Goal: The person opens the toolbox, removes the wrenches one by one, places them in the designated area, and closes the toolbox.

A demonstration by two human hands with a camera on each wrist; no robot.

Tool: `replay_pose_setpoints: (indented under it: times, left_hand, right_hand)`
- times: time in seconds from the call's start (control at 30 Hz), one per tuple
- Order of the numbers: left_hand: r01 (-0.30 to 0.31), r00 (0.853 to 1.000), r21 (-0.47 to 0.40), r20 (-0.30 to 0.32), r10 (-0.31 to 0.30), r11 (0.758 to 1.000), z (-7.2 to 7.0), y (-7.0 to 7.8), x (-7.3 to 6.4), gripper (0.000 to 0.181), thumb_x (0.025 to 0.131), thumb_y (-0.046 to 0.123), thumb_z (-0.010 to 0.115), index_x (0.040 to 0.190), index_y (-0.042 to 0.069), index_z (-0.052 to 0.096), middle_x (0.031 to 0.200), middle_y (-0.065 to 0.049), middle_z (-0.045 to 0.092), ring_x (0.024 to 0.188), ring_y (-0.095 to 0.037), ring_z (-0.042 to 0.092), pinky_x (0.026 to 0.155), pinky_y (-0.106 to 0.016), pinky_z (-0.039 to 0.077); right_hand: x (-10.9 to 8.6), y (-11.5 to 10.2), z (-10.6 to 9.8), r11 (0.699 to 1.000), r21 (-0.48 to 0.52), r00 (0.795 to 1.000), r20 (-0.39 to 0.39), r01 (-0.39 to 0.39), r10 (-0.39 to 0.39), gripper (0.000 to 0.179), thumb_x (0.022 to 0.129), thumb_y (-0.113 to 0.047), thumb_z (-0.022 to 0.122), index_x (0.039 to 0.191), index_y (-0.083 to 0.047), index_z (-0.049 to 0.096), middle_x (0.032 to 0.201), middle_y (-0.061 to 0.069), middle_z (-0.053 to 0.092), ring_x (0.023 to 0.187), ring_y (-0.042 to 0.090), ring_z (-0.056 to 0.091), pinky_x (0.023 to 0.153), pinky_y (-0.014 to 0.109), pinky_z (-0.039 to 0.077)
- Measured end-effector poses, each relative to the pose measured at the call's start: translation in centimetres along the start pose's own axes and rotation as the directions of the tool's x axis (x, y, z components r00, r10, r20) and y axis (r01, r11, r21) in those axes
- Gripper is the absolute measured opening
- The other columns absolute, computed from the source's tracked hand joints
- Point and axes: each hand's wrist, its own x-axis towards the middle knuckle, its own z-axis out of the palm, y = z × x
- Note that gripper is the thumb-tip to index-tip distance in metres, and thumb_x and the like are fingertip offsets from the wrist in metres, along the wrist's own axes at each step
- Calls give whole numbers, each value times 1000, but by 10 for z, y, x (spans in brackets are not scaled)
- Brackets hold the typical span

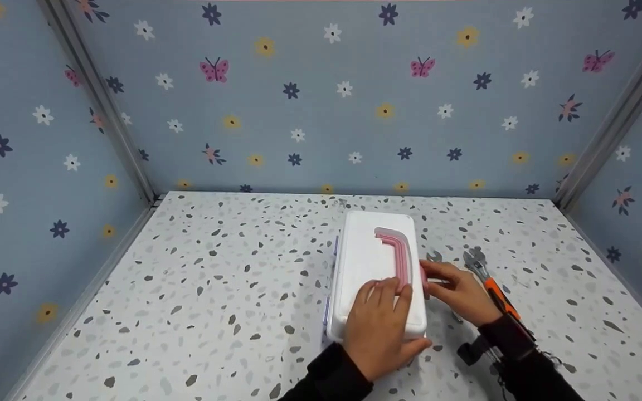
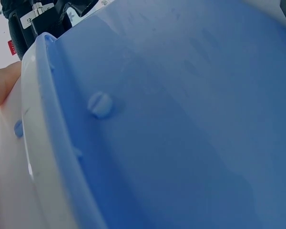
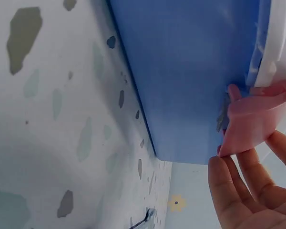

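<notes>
A plastic toolbox with a white lid [image 1: 363, 250] and a pink handle [image 1: 402, 250] stands right of the table's middle. My left hand [image 1: 377, 328] rests on the near half of the lid, its fingers fairly straight and their tips by the handle; its thumb reaches over the near edge. On the right side, my right hand [image 1: 463, 292] pinches a pink latch [image 3: 257, 121], which stands out from the box's blue wall [image 3: 195, 86] in the right wrist view. Mostly blue box side [image 2: 181, 119] fills the left wrist view.
Right of the box lies an adjustable wrench [image 1: 496, 289] with an orange and black handle. Another metal wrench [image 1: 434, 256] is partly hidden behind my right hand. Patterned blue walls [image 1: 321, 111] close off the speckled table [image 1: 215, 301] at the back and sides.
</notes>
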Motion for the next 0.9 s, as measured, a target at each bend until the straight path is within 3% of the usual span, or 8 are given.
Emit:
replay_pose_setpoints:
  times: [0.2, 0.33, 0.6, 0.9]
  left_hand:
    - [-5, 999, 5, -43, 6, 1000, 3, -1, -1, 90, 71, 80, 62, 131, 12, 57, 126, -5, 60, 117, -18, 56, 107, -35, 40]
    - [-4, 999, 5, -37, 4, 1000, 3, 0, -1, 91, 71, 80, 62, 131, 13, 57, 126, -4, 60, 117, -17, 56, 107, -35, 40]
    - [-1, 1000, 8, -21, 1, 1000, 2, 0, -1, 90, 71, 80, 61, 132, 13, 56, 127, -4, 60, 119, -18, 55, 108, -36, 40]
    - [-12, 999, 28, -34, 13, 1000, 2, -1, -1, 91, 71, 80, 61, 132, 13, 56, 126, -4, 60, 118, -18, 56, 107, -35, 40]
  right_hand:
    - [0, 6, 3, 999, 23, 999, 13, -32, 32, 47, 91, -16, 69, 136, -6, 57, 127, 16, 64, 109, 1, 60, 92, 21, 51]
    - [0, 10, 6, 995, 58, 997, 12, -82, 81, 48, 91, -15, 69, 136, -4, 56, 127, 18, 64, 108, 1, 61, 91, 20, 50]
    - [1, 8, 9, 976, 130, 984, 39, -177, 173, 48, 91, -15, 68, 134, 0, 55, 132, 20, 61, 112, 12, 61, 92, 20, 49]
    - [1, 10, 14, 947, 220, 972, 38, -235, 232, 47, 92, -12, 65, 135, 3, 51, 135, 21, 56, 116, 15, 58, 95, 20, 47]
